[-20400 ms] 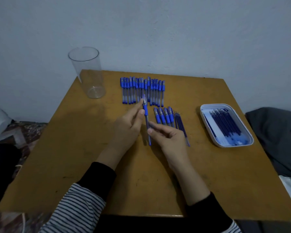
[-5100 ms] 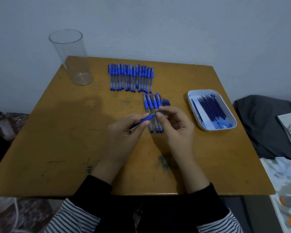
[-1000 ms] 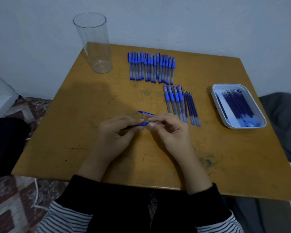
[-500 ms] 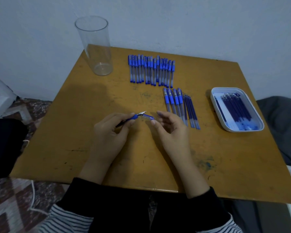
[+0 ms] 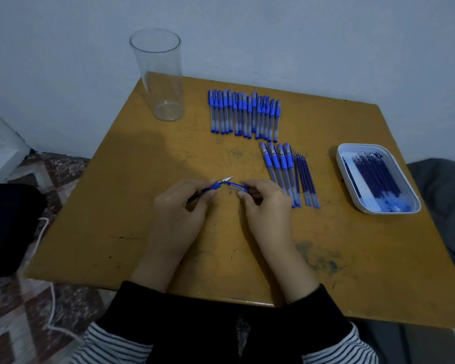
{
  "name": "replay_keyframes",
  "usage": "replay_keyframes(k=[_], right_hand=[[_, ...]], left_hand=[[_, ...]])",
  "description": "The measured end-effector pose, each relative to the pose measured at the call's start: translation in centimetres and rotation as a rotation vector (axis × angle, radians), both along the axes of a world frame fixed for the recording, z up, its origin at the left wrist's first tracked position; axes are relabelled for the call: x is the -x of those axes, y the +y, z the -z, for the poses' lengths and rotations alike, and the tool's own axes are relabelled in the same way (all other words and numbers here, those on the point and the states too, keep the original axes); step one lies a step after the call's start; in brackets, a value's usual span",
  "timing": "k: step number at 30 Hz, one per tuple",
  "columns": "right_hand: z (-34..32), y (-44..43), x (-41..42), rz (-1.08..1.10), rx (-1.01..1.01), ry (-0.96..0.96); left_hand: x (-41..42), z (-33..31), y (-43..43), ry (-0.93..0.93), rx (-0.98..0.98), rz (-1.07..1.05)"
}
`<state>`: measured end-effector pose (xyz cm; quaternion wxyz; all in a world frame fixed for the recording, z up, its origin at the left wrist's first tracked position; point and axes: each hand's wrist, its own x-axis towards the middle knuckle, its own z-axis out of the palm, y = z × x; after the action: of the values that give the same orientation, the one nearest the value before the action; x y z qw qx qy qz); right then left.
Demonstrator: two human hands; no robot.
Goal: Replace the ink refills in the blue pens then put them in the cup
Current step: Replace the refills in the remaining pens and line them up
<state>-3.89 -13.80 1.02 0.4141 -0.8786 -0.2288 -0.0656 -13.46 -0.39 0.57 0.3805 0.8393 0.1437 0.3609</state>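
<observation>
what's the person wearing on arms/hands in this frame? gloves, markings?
No gloves: left hand and right hand are bare, with no rings, watch or markings visible. Both forearms are bare up to pushed-up black sleeves. Nearer the camera the garment turns to black-and-white horizontal stripes on both sides.

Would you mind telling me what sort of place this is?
Probably a room at home, not a workshop: a worn wooden table against a plain wall, a patterned rug below, dark fabric alongside.

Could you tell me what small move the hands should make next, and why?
Probably slide the cap in the right hand onto the pen in the left hand: its metal tip is bare, facing the cap, and the cup looks empty.
</observation>
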Motion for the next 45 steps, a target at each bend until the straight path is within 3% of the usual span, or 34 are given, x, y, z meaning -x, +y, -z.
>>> replay_keyframes(k=[15, 28, 33, 37, 45], right_hand=[[0.4, -1.3, -0.4, -0.029, -0.311, 0.027], [0.4, -1.4, -1.0, -0.121, -0.358, -0.083], [0.4, -0.9, -0.5, -0.197, -0.401, 0.059], [-0.5, -0.5, 0.0, -0.193, -0.74, 0.416], [-0.3, -0.1, 0.4, -0.277, -0.808, 0.442]], left_hand=[[0.0, 0.0, 0.0, 0.029, 0.004, 0.034], [-0.1, 0.4, 0.1, -0.026, -0.073, 0.099], [-0.1, 0.4, -0.1, -0.056, -0.115, 0.091], [-0.1, 0.1, -0.3, -0.087, -0.114, 0.055], [0.0, 0.4, -0.1, -0.086, -0.107, 0.041]])
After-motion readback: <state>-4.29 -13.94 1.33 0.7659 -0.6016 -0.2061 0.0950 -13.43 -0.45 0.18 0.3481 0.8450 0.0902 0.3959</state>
